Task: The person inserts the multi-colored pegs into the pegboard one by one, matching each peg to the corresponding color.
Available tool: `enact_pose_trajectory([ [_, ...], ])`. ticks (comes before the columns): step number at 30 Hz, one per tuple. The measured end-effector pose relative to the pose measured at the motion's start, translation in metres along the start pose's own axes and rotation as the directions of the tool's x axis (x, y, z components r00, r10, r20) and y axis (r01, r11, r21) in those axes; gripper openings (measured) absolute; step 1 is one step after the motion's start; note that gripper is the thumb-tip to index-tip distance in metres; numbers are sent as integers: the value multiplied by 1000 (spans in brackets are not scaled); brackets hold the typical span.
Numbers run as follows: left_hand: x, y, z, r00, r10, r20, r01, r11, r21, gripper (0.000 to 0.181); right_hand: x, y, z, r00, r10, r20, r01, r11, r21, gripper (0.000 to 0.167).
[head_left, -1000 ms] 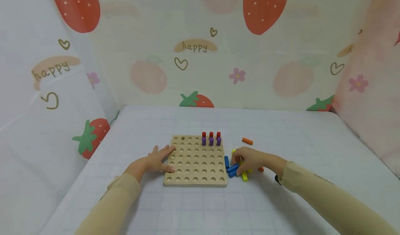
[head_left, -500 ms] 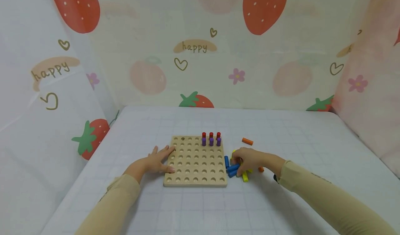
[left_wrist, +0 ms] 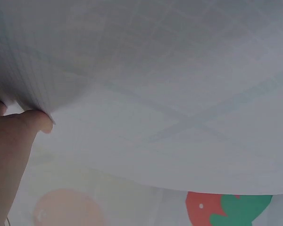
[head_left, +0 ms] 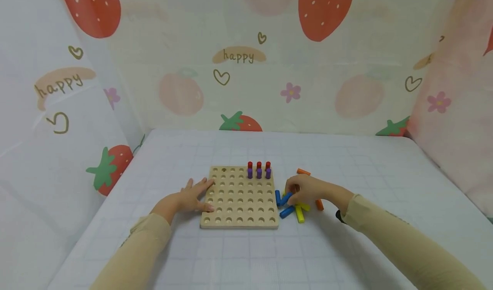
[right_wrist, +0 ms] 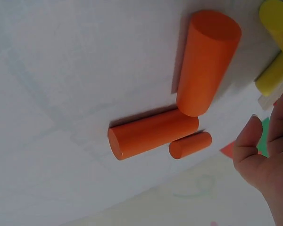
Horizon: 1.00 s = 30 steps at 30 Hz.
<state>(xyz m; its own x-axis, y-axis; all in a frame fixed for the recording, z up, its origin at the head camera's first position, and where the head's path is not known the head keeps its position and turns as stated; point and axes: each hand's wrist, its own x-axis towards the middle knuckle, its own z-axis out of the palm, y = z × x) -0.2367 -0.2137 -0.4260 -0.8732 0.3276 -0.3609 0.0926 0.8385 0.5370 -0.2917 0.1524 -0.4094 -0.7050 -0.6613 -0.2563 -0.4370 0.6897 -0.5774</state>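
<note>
Right grip [head_left: 307,190] has got a blue peg [head_left: 285,199] pinched, just off the right edge of the pegboard [head_left: 236,204]
Left grip [head_left: 190,197]'s spread loose on its left edge; red pegs [head_left: 259,165] and purple pegs [head_left: 259,174] stand by the far right corner.

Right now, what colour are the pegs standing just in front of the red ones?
Purple; those pegs show best in the head view.

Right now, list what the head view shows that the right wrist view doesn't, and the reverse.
Only the head view: the left hand, the blue pegs, the purple pegs and the holed face of the pegboard.
Only the right wrist view: three orange pegs in plain sight together; the head view shows just two.
Both: the right hand, yellow pegs, at least two orange pegs, the white tablecloth and strawberry print.
</note>
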Motion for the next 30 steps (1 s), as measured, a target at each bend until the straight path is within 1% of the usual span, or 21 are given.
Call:
enact_pose_trajectory([
  [3,1,0,-1,1000,3,4,-3,1000,7,96,2,1,-5,999,9,-38,-8,999,44,10],
  [5,2,1,-3,1000,3,9,-3,1000,9,95,4,1,-9,997,29,-76,-23,996,82,12],
  [8,2,3,-5,1000,6,2,-6,1000,15,96,8,-2,-13,987,62,-149,-42,991,129,18],
  [10,2,2,-5,1000,0,1,0,1000,10,95,12,-5,-14,980,74,-183,-45,986,158,21],
  [12,1,1,-5,1000,-9,4,9,1000,8,96,17,-8,-13,977,86,-197,-51,983,176,23],
  [14,0,-1,-4,1000,-16,9,16,1000,6,95,21,-11,-10,972,116,-202,-73,975,209,24],
  [19,0,-3,-4,1000,2,0,-2,1000,-3,97,28,-20,-4,952,173,-252,-105,960,260,26],
  [24,2,-5,-1,1000,-12,7,12,1000,-3,97,32,-28,2,940,192,-281,-121,960,252,26],
  [30,4,-4,0,1000,-8,-3,8,1000,8,97,36,-34,2,938,195,-286,-129,964,232,25],
])
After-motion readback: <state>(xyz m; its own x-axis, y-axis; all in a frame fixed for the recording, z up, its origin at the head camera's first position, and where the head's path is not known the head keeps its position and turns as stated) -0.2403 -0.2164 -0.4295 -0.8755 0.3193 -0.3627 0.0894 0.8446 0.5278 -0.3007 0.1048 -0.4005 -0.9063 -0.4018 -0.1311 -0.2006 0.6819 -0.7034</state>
